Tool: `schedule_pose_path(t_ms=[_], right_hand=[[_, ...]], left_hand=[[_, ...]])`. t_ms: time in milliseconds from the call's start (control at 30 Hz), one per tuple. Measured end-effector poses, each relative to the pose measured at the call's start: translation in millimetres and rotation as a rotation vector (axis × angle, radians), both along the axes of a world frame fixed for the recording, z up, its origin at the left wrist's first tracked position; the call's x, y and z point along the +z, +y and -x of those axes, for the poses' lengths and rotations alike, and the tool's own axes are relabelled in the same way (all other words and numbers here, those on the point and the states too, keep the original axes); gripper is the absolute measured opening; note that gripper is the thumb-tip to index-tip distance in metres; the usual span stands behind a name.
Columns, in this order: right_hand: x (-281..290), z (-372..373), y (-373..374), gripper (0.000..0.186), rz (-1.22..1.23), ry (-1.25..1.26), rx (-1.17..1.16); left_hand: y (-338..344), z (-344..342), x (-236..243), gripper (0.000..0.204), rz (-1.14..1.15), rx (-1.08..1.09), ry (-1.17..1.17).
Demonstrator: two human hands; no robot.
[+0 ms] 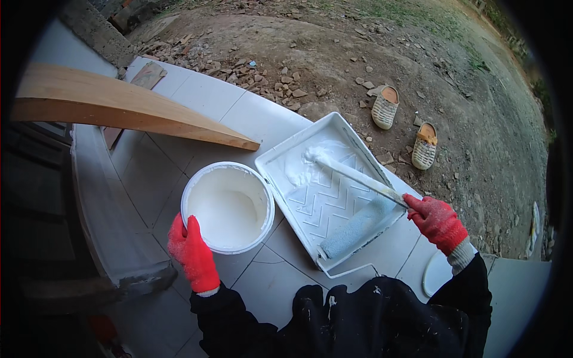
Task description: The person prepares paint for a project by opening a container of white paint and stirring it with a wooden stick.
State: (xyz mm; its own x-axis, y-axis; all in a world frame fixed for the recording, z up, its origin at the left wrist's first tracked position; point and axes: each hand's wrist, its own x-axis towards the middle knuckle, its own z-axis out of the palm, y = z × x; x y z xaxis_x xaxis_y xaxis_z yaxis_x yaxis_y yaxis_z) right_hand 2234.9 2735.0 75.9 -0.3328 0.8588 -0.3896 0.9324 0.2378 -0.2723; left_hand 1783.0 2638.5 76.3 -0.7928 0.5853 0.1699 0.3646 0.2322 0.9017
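A left hand (194, 256) in a red glove is gripping the rim of a white bucket (260, 206) at its eight o'clock, thumb and fingers closed over the edge, seemingly to steady it; whether its base is resting on the tiled floor (268, 286) is hard to tell. At the bucket's three o'clock a white tray (319, 209) is lying on the tiles. The right hand (437, 224) is curling its fingers around a stick (361, 178) — nothing else — by the far end, probably keeping clear of the paint (298, 178) its tip is touching near the tray's eleven o'clock. A roller (358, 230) is lying at the tray's five o'clock, taking up that end.

Around these, a wooden beam (137, 107) is jutting in from ten o'clock, crowding the space above the bucket. A white lid (437, 275) is sitting at four o'clock, partly hidden by a dark sleeve (465, 292); two clogs (424, 148) are waiting on dirt at two.
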Motion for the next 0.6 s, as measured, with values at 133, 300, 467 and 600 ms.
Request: schedule_pose_path(t_ms=[133, 300, 467, 600], right_hand=[[-11, -1, 1, 0.038, 0.173, 0.225, -0.269], [7, -6, -2, 0.037, 0.097, 0.230, -0.273], [17, 33, -7, 0.039, -0.065, -0.084, -0.141], [16, 48, -2, 0.041, -0.096, -0.226, -0.092]], left_hand=[[18, -9, -4, 0.032, 0.034, 0.017, -0.029], [32, -19, -5, 0.032, 0.046, -0.012, -0.028], [38, -16, -11, 0.032, 0.035, -0.005, 0.009], [41, -13, -17, 0.032, 0.036, -0.005, -0.047]])
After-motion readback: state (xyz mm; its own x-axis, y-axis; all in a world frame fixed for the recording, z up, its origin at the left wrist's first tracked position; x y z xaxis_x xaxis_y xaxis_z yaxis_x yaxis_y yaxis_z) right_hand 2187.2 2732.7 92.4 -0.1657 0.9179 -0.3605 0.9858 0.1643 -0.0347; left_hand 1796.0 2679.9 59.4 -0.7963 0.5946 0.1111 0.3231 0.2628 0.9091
